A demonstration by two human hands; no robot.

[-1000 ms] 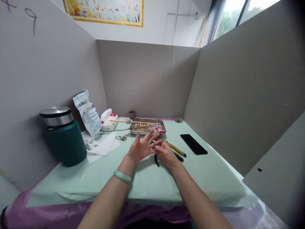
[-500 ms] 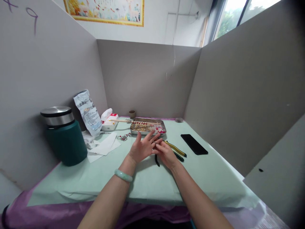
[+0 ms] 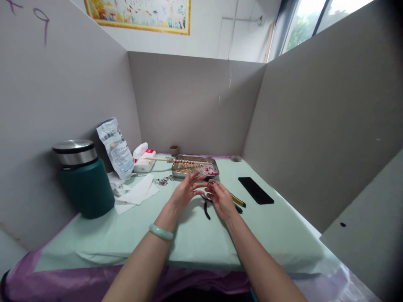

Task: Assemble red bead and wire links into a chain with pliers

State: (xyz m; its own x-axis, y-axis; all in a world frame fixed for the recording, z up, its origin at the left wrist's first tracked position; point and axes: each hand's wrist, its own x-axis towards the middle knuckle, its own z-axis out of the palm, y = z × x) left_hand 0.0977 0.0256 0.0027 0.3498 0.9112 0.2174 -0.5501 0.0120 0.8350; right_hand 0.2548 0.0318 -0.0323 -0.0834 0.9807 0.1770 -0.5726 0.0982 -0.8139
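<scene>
My left hand [image 3: 184, 193], with a pale green bangle [image 3: 160, 232] on its wrist, has its fingers stretched out and apart, and I see nothing held in it. Close to its fingertips, my right hand [image 3: 223, 201] is closed in a pinch; whatever small thing it may hold is too small to make out. Under and beside the right hand lie pliers with yellow handles [image 3: 238, 200] and a tool with a black curved handle [image 3: 206, 209], both partly covered. Just beyond the hands stands a metal tray [image 3: 174, 172] of small gold, clear and red beads.
A beaded wooden stick [image 3: 157, 159] rests across the tray. Left of it lie a red-beaded chain [image 3: 163, 181], white paper [image 3: 138, 191], a tissue pack [image 3: 145, 162], a pouch [image 3: 116, 147] and a green flask [image 3: 86, 188]. A black phone [image 3: 256, 190] lies right; grey partitions enclose the table.
My hands have drawn slightly apart, and the left palm has turned from facing up to facing inward. The right fingers have risen a little, baring more of the black-handled tool.
</scene>
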